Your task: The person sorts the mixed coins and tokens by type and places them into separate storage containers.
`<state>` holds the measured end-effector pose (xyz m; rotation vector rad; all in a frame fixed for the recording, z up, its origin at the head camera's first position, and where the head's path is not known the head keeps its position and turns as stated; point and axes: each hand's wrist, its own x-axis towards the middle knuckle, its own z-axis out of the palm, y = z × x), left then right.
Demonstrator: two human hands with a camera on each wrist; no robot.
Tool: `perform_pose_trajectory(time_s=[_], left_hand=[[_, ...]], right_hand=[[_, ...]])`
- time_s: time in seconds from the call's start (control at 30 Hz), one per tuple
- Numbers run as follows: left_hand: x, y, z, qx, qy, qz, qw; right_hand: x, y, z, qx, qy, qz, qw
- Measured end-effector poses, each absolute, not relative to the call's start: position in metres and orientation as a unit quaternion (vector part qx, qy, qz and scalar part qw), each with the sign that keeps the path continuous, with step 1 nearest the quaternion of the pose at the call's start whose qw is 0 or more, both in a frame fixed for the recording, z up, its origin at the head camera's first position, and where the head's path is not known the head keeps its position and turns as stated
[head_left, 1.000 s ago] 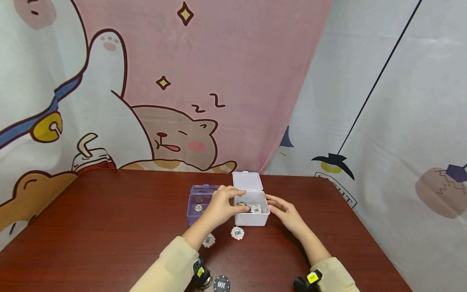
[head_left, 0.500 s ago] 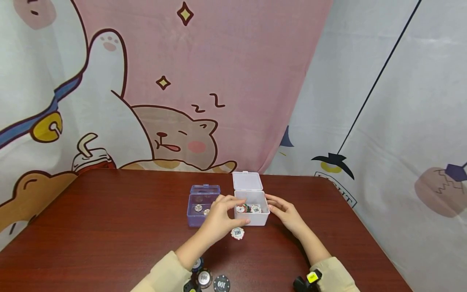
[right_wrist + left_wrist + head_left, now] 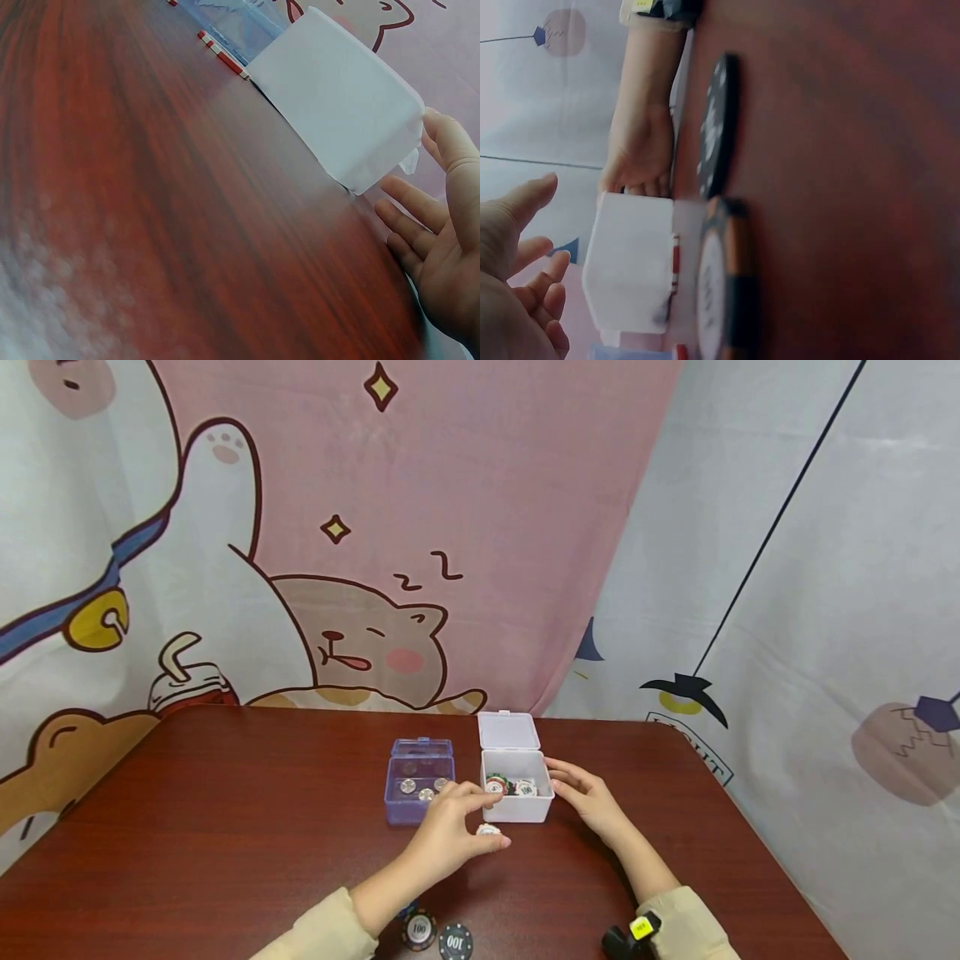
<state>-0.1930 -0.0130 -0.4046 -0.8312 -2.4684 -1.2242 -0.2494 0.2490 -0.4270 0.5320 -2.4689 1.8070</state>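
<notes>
My left hand (image 3: 444, 833) hovers over the table with thumb and index finger spread apart, holding nothing. Partly hidden behind its thumb lies a white poker chip (image 3: 487, 830), in front of an open white box (image 3: 517, 811). Inside the box are a red-and-green chip (image 3: 495, 785) and a white chip (image 3: 527, 787). The fingers of my right hand (image 3: 591, 796) rest against the box's right side, fairly straight. In the right wrist view, its thumb touches the box (image 3: 345, 97) near the rim. The left wrist view shows the left hand (image 3: 517, 262) with loosely bent fingers.
An open translucent purple box (image 3: 405, 812) holding several silver discs (image 3: 407, 787) stands left of the white one. Nearer the front lie a black chip (image 3: 456, 942), a dark-rimmed chip (image 3: 419, 930) and a mostly covered blue chip (image 3: 407, 909). A patterned cloth hangs behind the table.
My left hand has drawn back from above the white box towards the chip in front of it. A red-and-green chip now shows inside the box. The right hand stays put.
</notes>
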Motion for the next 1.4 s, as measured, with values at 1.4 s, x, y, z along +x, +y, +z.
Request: perform_pose_trajectory(time_s=[1.4], left_hand=[[-0.180, -0.008, -0.442, -0.209, -0.906, -0.353, 0.099]], right_hand=[[-0.268, 0.261, -0.455, 0.179, -0.790, 0.585, 0.032]])
